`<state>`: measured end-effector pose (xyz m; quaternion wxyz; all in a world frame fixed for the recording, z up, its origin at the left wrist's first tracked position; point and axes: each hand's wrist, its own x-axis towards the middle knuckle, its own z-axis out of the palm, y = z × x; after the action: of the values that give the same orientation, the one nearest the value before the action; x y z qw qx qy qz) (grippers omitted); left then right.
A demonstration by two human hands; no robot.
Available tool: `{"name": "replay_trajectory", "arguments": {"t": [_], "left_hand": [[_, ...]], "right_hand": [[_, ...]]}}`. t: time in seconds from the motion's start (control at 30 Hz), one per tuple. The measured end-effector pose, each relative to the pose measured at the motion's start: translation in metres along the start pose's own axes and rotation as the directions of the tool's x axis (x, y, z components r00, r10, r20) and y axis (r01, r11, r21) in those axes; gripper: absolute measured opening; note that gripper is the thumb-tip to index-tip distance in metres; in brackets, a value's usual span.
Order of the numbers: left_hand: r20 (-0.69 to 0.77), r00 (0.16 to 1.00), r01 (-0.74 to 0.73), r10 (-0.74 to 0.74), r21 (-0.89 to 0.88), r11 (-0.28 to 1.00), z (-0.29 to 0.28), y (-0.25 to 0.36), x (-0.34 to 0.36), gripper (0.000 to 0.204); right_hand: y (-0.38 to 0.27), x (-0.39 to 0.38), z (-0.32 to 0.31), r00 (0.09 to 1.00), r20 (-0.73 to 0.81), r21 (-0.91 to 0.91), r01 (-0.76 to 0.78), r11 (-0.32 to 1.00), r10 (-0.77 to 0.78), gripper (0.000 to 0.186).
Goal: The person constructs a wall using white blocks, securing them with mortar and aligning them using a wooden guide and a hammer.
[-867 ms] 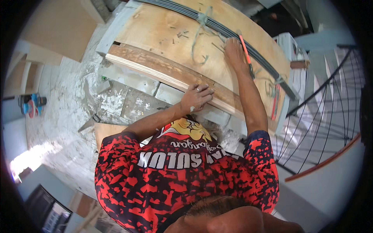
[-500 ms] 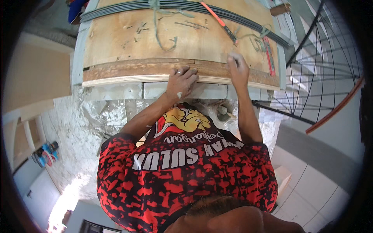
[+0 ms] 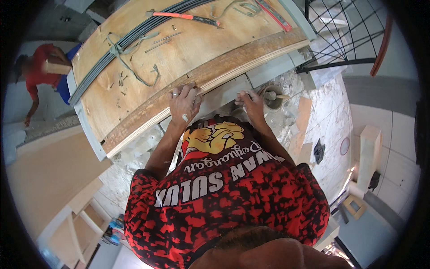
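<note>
A: Entry one, location?
B: Plywood strip (image 3: 242,59), brown-faced with a pale layered edge, running from lower left to upper right across the upper half of the frame, along the near side of the plywood panel (image 3: 197,49).
A: Hands?
B: Left hand (image 3: 182,104), upper centre: laid on the strip, fingers bent over its top; whether it clamps or merely rests, cannot tell. Right hand (image 3: 251,106), right of centre: clear of the strip, fingertips drawn together; whether on something small, cannot tell.
A: Handling?
B: Judged stiff, dry, fairly light for its length; not fragile, though the raw edge may splinter. Little slip expected, barring dust.
A: Hold where?
B: Best along the pale edge, hands well apart, since one end would probably dip under a single grip.
A: Nearby?
B: Loose nails (image 3: 123,80) and a cord-tied bundle of grey rods (image 3: 139,33), upper left; orange-and-black hand tool (image 3: 183,17), top centre.
</note>
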<state>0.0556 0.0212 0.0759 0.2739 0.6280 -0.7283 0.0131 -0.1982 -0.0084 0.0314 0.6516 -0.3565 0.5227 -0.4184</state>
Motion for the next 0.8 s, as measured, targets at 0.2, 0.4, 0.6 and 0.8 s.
{"name": "replay_trajectory", "arguments": {"t": [0.2, 0.4, 0.6, 0.8], "left_hand": [[-0.011, 1.000, -0.013, 0.013, -0.037, 0.999, 0.003, -0.001, 0.001, 0.022], [0.048, 0.999, -0.004, 0.003, 0.010, 1.000, -0.002, 0.000, -0.001, 0.028], [0.032, 0.999, -0.021, 0.021, 0.008, 1.000, 0.003, -0.005, -0.004, 0.030], [0.022, 0.999, -0.036, 0.035, 0.033, 0.999, 0.000, -0.003, -0.003, 0.027]], "right_hand": [[-0.020, 0.027, 0.022, 0.979, 0.090, -0.140, 0.194, 0.971, -0.183, 0.024], [-0.068, 0.078, 0.049, 0.919, 0.195, -0.243, 0.384, 0.891, -0.343, 0.024], [-0.087, 0.118, 0.088, 0.889, 0.303, -0.552, 0.457, 0.698, -0.343, 0.034], [-0.087, 0.179, 0.113, 0.690, 0.417, -0.747, 0.631, 0.209, -0.592, 0.027]]}}
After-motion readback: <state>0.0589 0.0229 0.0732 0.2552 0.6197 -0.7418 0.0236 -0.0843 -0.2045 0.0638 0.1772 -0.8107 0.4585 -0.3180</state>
